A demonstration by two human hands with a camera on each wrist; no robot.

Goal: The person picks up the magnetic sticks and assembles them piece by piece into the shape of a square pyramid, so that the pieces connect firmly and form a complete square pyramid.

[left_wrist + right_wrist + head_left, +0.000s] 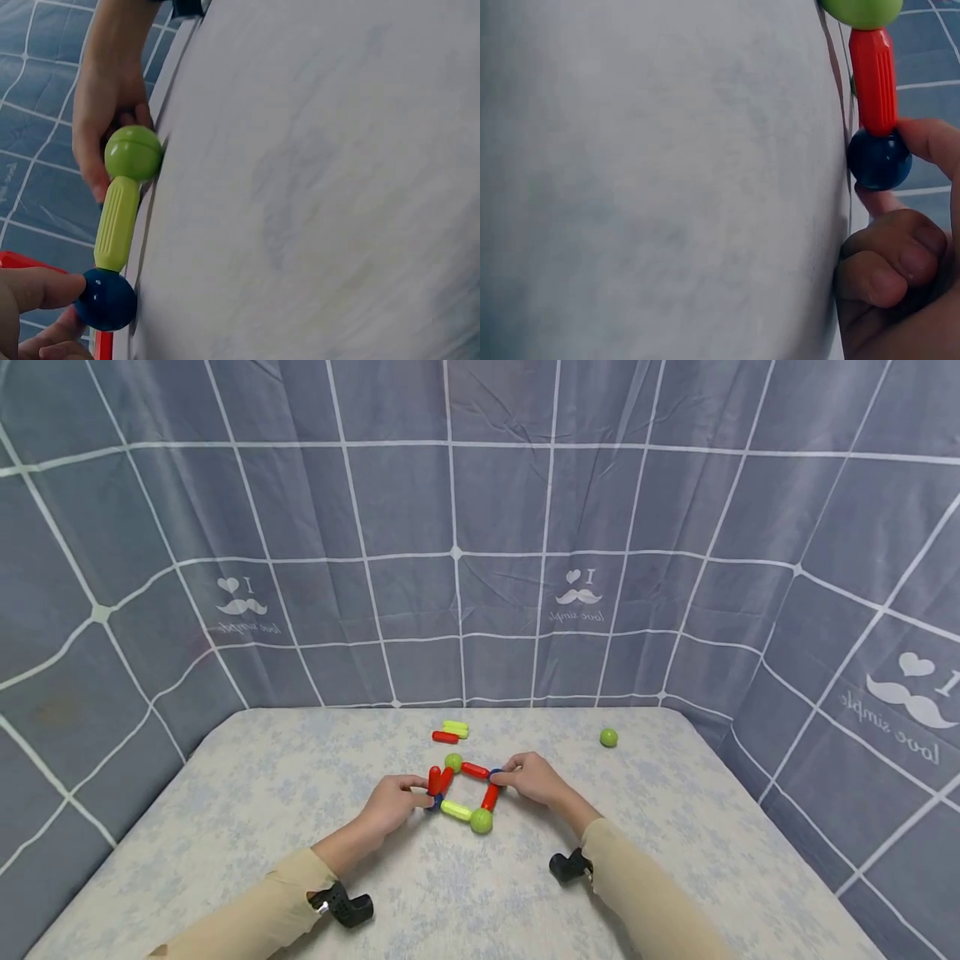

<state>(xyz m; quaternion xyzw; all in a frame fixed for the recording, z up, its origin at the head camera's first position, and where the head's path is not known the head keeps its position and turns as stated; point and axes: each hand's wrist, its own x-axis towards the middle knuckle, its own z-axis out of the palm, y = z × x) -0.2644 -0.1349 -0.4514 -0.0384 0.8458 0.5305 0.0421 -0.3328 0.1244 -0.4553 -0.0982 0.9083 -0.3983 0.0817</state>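
Observation:
A four-sided frame of toy rods and balls lies on the table in the head view. Its corners are a far green ball (453, 762), a near green ball (482, 821) and two blue balls. My left hand (392, 802) pinches the left blue ball (106, 300) between thumb and finger. From that ball a red rod (434, 780) stands up, and a yellow-green rod (117, 223) runs to the near green ball. My right hand (532, 778) pinches the right blue ball (880, 159), joined to a red rod (874, 81). Fingers partly hide both blue balls.
Beyond the frame lie a loose red rod (445, 737) and yellow-green rods (455, 728). A single green ball (609, 737) sits at the far right of the table (300, 760). Grey checked curtains (495, 593) hang around the back and sides.

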